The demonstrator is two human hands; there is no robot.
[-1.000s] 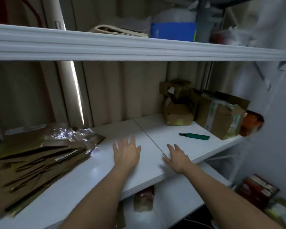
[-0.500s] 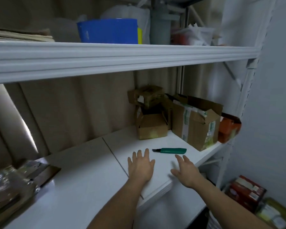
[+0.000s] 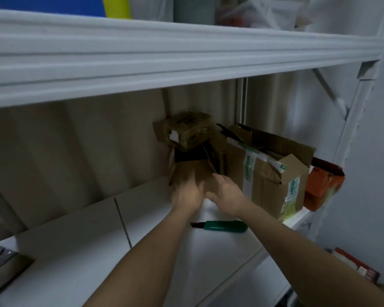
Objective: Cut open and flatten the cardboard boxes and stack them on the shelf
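Note:
A small brown cardboard box [image 3: 195, 171] stands at the back of the white shelf [image 3: 75, 251], with a smaller crumpled box [image 3: 187, 129] on top of it. My left hand [image 3: 186, 193], blurred, and my right hand [image 3: 227, 193] reach its front face with fingers spread, holding nothing. A bigger taped cardboard box [image 3: 268, 176] with open flaps stands right of it. The green box cutter [image 3: 224, 226] lies on the shelf below my right wrist. A corner of the flattened cardboard stack [image 3: 0, 269] shows at the far left.
An orange box [image 3: 321, 187] sits at the shelf's right end by the white upright. The upper shelf [image 3: 186, 54] overhangs close above and carries a blue container [image 3: 53, 5] and bags. More packages [image 3: 355, 267] lie low at the right.
Both hands left the shelf surface and moved forward and right past the box cutter to the small box. The view swung right, so the flattened stack is almost out of sight.

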